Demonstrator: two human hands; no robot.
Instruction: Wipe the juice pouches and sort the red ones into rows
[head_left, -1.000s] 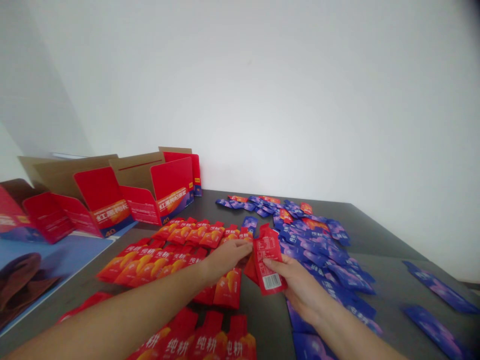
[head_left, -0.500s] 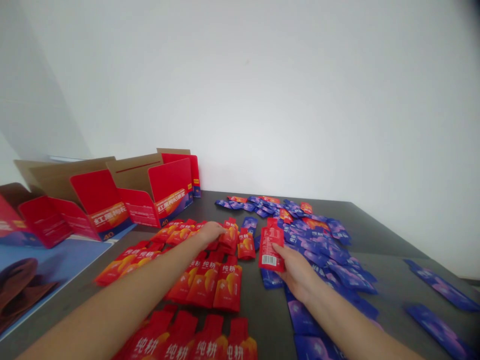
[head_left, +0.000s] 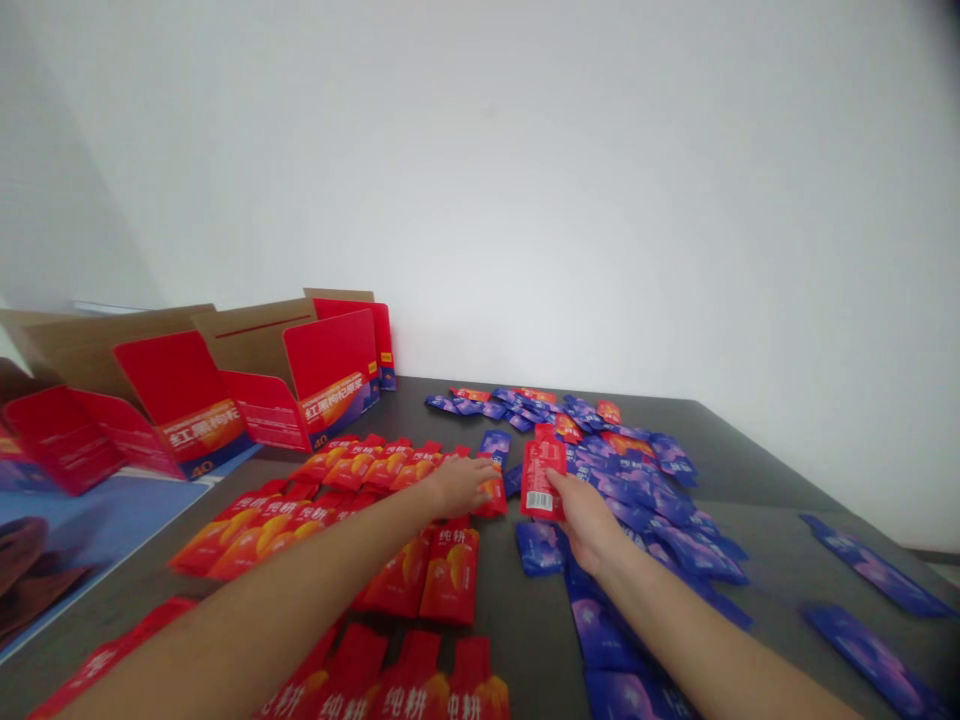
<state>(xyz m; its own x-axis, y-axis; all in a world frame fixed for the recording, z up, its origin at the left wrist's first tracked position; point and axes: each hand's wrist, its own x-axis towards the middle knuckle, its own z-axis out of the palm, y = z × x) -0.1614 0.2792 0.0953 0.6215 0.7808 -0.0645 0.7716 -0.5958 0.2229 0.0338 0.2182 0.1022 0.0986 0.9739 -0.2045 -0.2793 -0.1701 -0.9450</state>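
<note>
My right hand (head_left: pixel 589 520) is closed on a red pouch (head_left: pixel 541 478), thumb on its face, with the printed barcode side turned toward me. To the left, my left hand (head_left: pixel 457 487) reaches over the rows, its fingers stretched out onto another red pouch (head_left: pixel 492 497) and partly covering it. Overlapping rows of red pouches (head_left: pixel 452 575) lie beneath and around my left forearm, their fronts up. A loose heap of purple-blue pouches (head_left: pixel 637 490) spreads beyond and under my right hand. One blue pouch (head_left: pixel 541 550) lies just below the held one.
Open red cardboard boxes (head_left: pixel 334 365) stand at the left rear. A brown item (head_left: pixel 37 570) rests on a blue surface (head_left: pixel 142 520) at far left. Separate blue pouches (head_left: pixel 874 565) lie on the dark table (head_left: pixel 780 500) at right. A white wall rises behind.
My left hand has moved right, from the row of red pouches to the single red pouch near the middle. My right hand still holds its red pouch, slightly higher. The view has shifted a little.
</note>
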